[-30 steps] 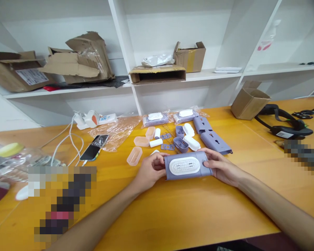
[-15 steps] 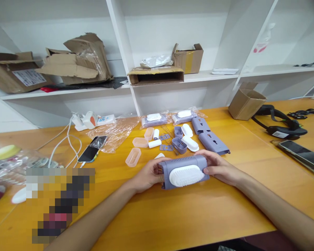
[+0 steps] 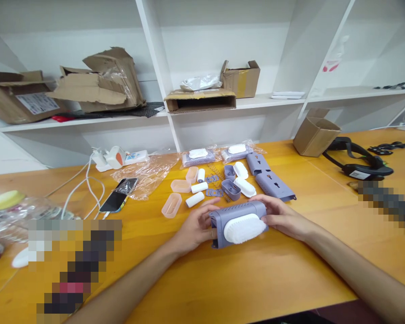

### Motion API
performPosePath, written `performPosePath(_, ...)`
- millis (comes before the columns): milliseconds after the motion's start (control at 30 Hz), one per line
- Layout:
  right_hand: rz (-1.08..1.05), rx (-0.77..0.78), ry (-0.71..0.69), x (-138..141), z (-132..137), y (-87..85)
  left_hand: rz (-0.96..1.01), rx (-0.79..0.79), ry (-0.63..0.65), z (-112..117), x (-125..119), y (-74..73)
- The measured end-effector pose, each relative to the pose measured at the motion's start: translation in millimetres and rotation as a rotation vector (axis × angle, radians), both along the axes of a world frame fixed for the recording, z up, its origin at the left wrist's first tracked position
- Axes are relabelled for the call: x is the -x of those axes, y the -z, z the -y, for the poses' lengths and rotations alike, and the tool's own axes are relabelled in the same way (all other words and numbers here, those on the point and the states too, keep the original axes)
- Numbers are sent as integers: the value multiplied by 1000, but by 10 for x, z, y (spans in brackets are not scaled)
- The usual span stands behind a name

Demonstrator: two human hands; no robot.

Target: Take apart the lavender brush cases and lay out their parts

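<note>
Between both hands is a purple-grey plastic holder (image 3: 238, 208) with a white-bristled brush (image 3: 245, 228) set in its front side, bristles facing me. My left hand (image 3: 196, 227) grips the holder's open left end, thumb in front. At the right end, my right hand (image 3: 283, 218) has its fingers on the holder and the brush's edge. The holder is raised over the table. Just beyond lie white cylinders (image 3: 195, 199), clear peach trays (image 3: 172, 205), purple-grey cups (image 3: 231, 189), white brush heads (image 3: 245, 186), and small springs and flat purple plates (image 3: 214, 192).
Two more holders (image 3: 275, 185) lie right of the parts. Wrapped brush units (image 3: 198, 156) sit at the back. A phone (image 3: 119, 195), cables and plastic film are on the left; a cardboard box (image 3: 315, 135) and black headset (image 3: 361, 159) on the right. Shelves with boxes stand behind.
The holder has shifted slightly right and its left end has turned more into view. The brush shows more prominently. My left hand moved right with it, uncovering a white cylinder.
</note>
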State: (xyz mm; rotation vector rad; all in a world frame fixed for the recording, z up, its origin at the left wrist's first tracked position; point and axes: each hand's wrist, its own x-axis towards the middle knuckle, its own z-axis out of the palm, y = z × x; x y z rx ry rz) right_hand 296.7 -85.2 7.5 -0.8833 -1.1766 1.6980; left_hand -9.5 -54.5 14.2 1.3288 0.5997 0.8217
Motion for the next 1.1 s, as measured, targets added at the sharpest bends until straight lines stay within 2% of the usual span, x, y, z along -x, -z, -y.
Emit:
performPosePath(133,11,17,4,-6,-5,19,-38,156,119,-22,28,-14)
performPosePath(233,5,18,37,15,-14,30,30,345,116,-43,42,15)
performPosePath(333,-10,33,96,44,-17,34,82,417,64,-70,46,44)
performPosePath(433,-9,59,139,52,-16,39,84,416,54,-84,46,43)
performPosePath(600,-10,50,127,34,-17,56,68,379,51,-58,26,21)
performPosePath(800,-56,117,128,58,-2,51,62,352,-19,-12,-20,5)
performPosePath(1100,-114,45,144,121,-5,31,71,324,-24,2,-44,-32)
